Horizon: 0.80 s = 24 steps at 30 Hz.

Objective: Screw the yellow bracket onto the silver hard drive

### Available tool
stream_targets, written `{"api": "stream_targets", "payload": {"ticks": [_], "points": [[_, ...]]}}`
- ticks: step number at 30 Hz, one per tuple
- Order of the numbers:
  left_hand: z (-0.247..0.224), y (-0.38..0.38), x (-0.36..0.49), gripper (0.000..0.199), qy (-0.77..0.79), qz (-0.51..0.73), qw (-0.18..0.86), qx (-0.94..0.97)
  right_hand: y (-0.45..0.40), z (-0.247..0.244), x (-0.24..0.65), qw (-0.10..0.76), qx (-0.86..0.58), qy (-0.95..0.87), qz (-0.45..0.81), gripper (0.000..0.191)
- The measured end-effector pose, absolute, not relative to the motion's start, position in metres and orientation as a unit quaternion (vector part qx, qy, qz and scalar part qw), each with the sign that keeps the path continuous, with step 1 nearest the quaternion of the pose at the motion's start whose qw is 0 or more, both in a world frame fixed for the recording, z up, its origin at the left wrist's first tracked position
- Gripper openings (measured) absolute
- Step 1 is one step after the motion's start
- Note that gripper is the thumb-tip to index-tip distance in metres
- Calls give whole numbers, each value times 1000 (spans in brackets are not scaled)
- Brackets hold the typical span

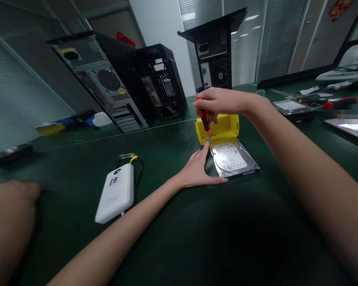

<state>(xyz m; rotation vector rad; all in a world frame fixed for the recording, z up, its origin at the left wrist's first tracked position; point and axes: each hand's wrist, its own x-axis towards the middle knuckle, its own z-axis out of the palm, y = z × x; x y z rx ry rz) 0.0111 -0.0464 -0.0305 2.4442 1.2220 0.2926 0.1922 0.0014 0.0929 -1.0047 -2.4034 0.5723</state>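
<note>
A silver hard drive (231,157) with a white label lies flat on the green table. My left hand (198,169) braces its left side, thumb at the near corner and fingers stretched toward the far corner. My right hand (213,101) is closed around the handle of an orange-and-black screwdriver (205,119). The screwdriver stands nearly upright, its shaft reaching down to the left edge of the drive; where exactly the tip sits is too small to tell. Right behind the drive is an open yellow case (223,128), partly hidden by my right hand.
Computer towers (110,85) stand at the back left, another (214,55) behind the yellow case. A white power bank (116,192) marked 18 lies left of my forearm. Another person's hand (12,214) rests at far left. Tools (341,104) and another drive (292,107) lie right.
</note>
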Motion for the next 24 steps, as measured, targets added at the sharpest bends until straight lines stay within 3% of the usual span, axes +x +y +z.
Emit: {"api": "stream_targets", "payload": {"ticks": [24], "points": [[-29, -44, 10, 126, 435, 89, 214, 870, 1, 92, 191, 265, -369, -851, 265, 23]]}}
